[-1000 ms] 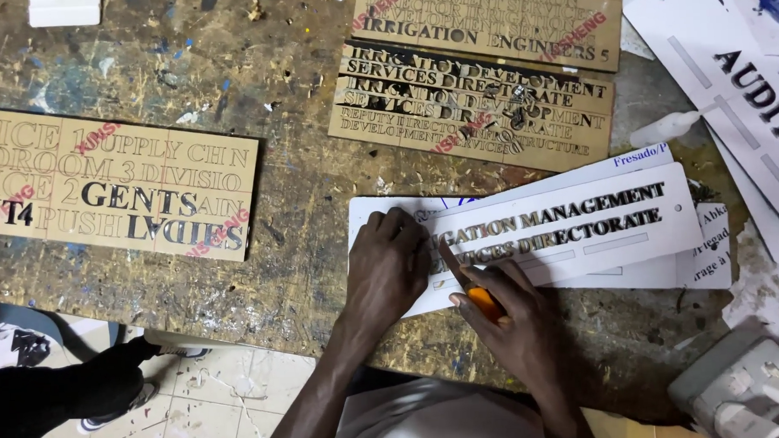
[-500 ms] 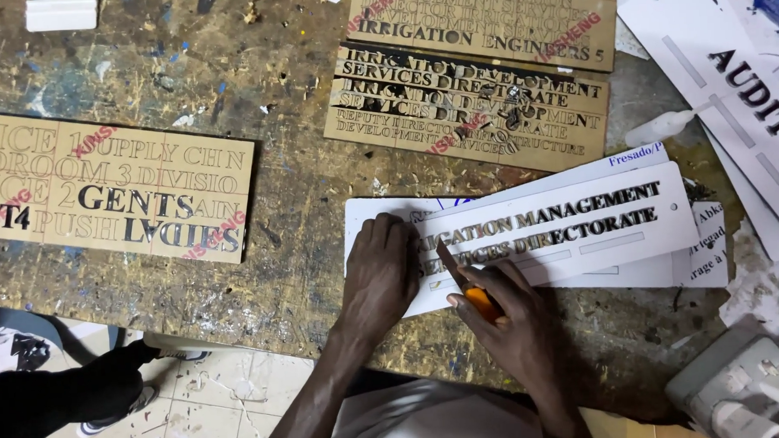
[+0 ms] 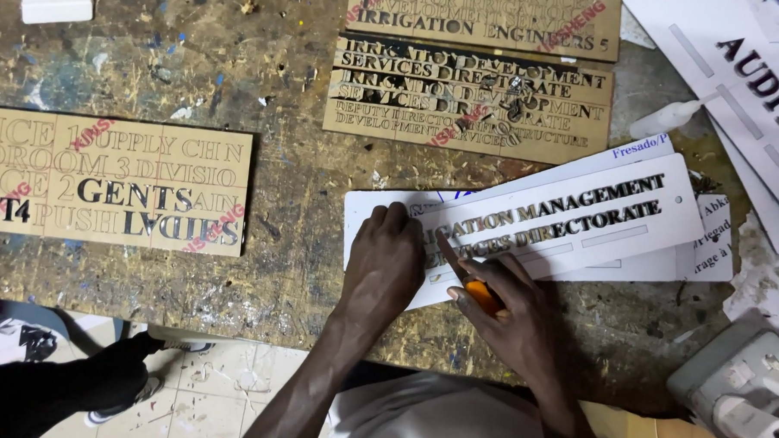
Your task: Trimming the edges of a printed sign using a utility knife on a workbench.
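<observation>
Scarred and paint-flecked, the wooden desk (image 3: 295,239) fills most of the frame, its chipboard face rough with scratches, glue spots and crumbs of cut material. At lower centre the left hand (image 3: 382,267) lies flat, fingers spread, on the left end of a white sign plate (image 3: 571,217), most likely to pin it so it cannot slide; its grip is released, pressing rather than holding. Just to its right, the right hand (image 3: 518,322) is clenched around a knife with an orange handle (image 3: 480,295), the thin blade angled up and left so its tip meets the plate's surface near the dark raised letters. Whether the tip is cutting or only scraping I cannot tell at this size.

That plate is smooth, matte and rectangular with rounded corners, and it rests on a loose stack of white printed sheets (image 3: 629,154) that cushions it from the gritty top. At middle left sits a tan board (image 3: 121,189), flat and fibrous, with letters cut through it. Two similar cut boards (image 3: 480,99) lie at upper centre, one overlapping the other. A grey plastic device (image 3: 745,388) sits at the lower right corner. Below the desk's edge, pale floor tiles (image 3: 197,407) show.
</observation>
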